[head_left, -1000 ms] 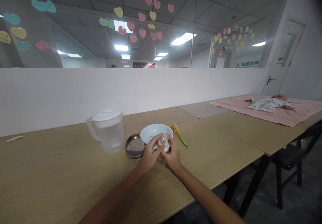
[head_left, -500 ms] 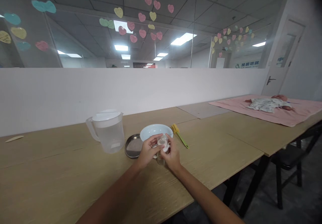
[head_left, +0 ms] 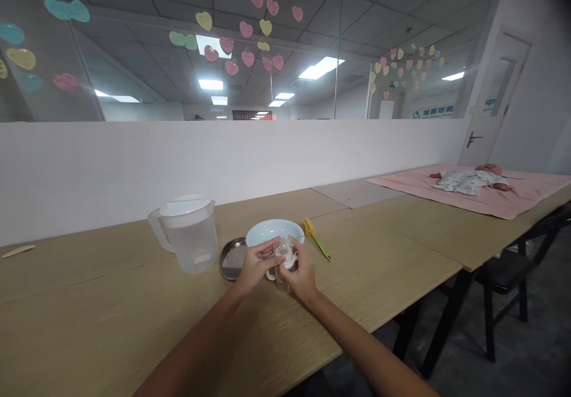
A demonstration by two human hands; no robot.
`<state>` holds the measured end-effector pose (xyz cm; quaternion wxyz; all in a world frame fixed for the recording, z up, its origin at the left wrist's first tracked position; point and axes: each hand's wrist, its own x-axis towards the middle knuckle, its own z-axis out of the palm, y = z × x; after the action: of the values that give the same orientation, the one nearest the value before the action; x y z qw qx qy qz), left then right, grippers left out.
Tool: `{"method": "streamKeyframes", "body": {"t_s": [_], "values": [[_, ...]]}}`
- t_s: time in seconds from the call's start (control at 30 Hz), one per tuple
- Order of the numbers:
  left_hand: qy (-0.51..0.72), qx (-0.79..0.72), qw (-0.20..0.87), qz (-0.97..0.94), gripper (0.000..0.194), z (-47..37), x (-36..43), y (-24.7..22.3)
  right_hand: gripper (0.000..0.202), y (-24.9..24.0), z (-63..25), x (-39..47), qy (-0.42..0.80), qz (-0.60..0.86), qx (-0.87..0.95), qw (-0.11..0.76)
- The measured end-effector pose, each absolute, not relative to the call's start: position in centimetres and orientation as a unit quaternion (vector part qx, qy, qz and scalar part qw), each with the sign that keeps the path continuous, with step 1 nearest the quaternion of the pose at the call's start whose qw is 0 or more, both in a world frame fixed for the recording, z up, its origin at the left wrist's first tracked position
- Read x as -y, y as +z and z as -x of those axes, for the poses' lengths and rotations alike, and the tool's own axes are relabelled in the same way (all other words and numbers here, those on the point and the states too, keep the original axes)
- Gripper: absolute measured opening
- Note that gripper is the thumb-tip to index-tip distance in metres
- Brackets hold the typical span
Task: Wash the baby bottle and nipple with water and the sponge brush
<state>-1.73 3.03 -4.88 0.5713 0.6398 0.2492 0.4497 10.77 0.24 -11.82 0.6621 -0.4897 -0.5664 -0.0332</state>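
Between my two hands a clear baby bottle stands upright, with a white collar, side handles and a see-through top. The fingers of my left hand are closed around the collar from the left. On the other side my right hand grips the same collar, thumb in front. Fingers partly cover the bottle's upper part. Just behind is a pale blue-white bowl. A round metal tray lies beside my left hand, partly hidden by it. To the right rests a bottle brush with a yellow sponge head and green handle.
A translucent lidded pitcher stands on the wooden table at left. A thin pale flat piece lies far left. A baby-like figure lies on a pink cloth at right. A black chair stands beside the table.
The whole view has shifted slightly, so things appear a little further left. Both hands stay on the bottle's collar, with only a slight shift of the fingers.
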Motion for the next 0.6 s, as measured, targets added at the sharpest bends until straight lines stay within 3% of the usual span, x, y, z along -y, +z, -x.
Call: {"method": "streamKeyframes", "body": {"t_s": [0.6], "values": [[0.488, -0.256, 0.566, -0.613, 0.061, 1.02, -2.95, -5.80, 0.058, -12.35, -10.99, -0.50, -0.066, 0.501, 0.568, 0.650]]}}
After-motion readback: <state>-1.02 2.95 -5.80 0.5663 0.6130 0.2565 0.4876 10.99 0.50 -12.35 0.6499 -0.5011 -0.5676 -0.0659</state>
